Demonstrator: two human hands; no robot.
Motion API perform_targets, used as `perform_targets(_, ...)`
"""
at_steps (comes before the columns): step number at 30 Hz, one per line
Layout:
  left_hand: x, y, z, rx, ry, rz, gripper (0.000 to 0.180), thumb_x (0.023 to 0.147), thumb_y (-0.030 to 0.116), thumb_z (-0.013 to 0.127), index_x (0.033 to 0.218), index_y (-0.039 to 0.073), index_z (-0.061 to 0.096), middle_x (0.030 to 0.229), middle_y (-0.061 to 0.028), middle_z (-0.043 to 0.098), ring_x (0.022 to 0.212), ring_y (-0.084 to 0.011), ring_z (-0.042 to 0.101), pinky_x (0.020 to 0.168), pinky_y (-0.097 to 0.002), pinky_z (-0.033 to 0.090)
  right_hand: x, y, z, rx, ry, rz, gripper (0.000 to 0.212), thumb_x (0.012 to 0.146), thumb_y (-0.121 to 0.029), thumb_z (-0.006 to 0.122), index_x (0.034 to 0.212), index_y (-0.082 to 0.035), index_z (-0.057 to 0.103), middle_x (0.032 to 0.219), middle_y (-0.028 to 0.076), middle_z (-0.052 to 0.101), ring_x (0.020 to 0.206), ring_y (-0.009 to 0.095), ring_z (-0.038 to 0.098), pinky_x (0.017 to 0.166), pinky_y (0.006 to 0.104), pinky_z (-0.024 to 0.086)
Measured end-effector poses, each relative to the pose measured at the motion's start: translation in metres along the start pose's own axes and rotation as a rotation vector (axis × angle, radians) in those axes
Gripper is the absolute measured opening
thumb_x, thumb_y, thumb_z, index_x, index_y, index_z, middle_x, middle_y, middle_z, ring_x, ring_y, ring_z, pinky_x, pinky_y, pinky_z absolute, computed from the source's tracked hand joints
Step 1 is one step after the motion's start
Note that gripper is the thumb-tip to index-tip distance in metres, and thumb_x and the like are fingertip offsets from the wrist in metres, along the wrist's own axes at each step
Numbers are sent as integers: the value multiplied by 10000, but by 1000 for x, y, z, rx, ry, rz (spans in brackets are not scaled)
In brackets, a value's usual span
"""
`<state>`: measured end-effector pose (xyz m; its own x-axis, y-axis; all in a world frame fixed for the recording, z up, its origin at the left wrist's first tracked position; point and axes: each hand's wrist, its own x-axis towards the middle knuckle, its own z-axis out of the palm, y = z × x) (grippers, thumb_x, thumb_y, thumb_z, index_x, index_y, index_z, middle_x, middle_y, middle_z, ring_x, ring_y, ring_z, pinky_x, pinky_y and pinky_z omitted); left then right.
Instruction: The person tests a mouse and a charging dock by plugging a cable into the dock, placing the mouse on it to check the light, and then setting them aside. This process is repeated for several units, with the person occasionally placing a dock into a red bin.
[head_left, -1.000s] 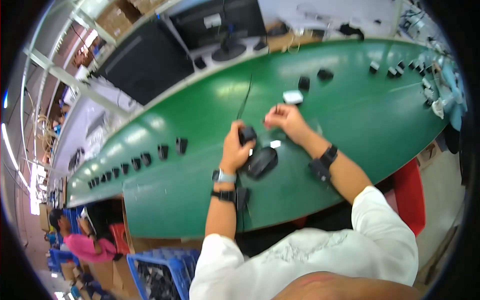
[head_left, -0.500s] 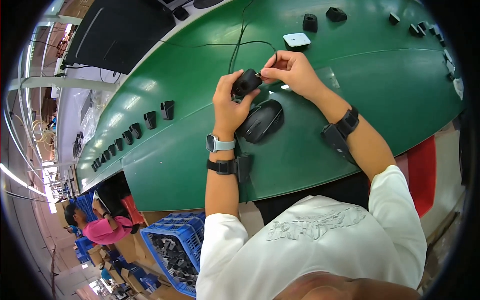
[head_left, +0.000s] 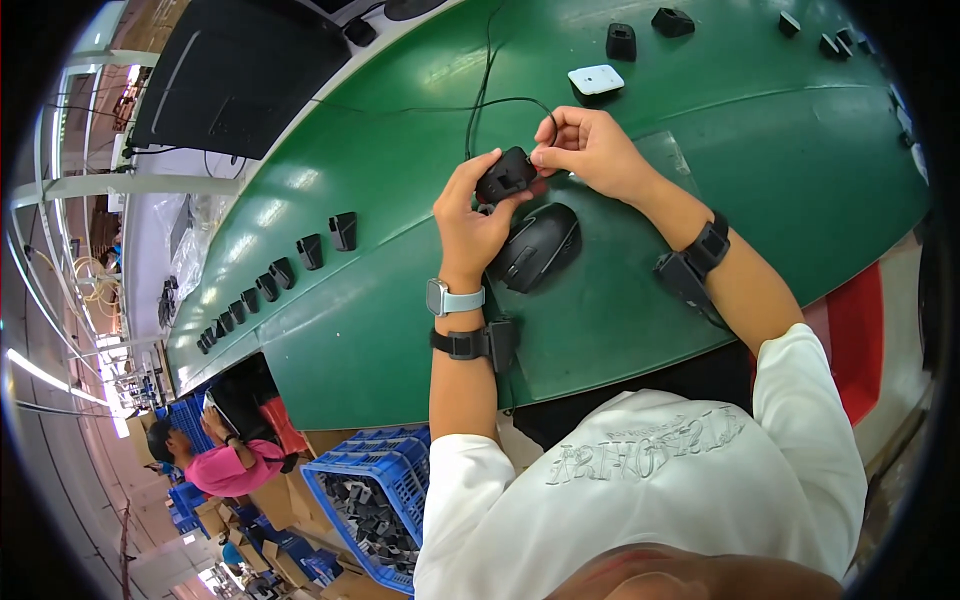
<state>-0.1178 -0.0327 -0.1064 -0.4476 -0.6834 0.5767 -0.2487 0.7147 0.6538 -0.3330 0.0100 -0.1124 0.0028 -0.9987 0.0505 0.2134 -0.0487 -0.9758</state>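
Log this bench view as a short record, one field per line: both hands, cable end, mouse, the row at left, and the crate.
Left hand: grips a small black device
Right hand: pinches a black cable at the device's side
Cable end: hidden by fingers; insertion unclear
Mouse: black, right of the left hand
Row: black wedge-shaped units on the green table
Crate: blue, holding dark parts

Green table (head_left: 350, 375) carrying a cable (head_left: 478, 105), black mouse (head_left: 538, 247), white-topped block (head_left: 596, 81) and row of black pieces (head_left: 267, 287)
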Motion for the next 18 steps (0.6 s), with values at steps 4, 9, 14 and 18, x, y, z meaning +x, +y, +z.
perform_targets(4, 1, -3, 1, 45, -40, -39, 506, 749, -40, 801, 1225, 25, 643, 1052, -139, 718, 924, -275, 711, 809, -358, 562, -1, -1, -1, 8, -23, 22, 300, 941, -68, 751, 1180, 17, 591, 960, 65, 716, 833, 128, 701, 797, 265, 581)
perform_targets(9, 2, 2, -6, 200, 61, -131, 469, 810, -1, 765, 1243, -9, 585, 1112, -167, 663, 986, -308, 664, 888, -390, 528, -13, -10, 17, -328, 5, -137, 534, 886, -89, 789, 1361, -30, 554, 998, 58, 716, 891, 140, 677, 853, 283, 548)
perform_targets(14, 2, -28, -9, -304, 368, -419, 515, 837, 57, 842, 1245, 1, 533, 994, -117, 670, 760, -193, 650, 685, -290, 535, -25, -17, 18, -668, -623, -519, 722, 662, -196, 878, 1330, -92, 624, 1183, 101, 674, 1144, 287, 594, 999, 419, 463)
perform_targets(18, 6, -17, -13, -695, 389, -615, 528, 806, 11, 865, 1183, 33, 495, 881, -92, 679, 522, -126, 591, 423, -248, 420, -25, -4, 16, -823, -649, -505, 705, 649, -177, 868, 1306, -68, 640, 1203, 123, 661, 1146, 326, 578, 997, 429, 468)
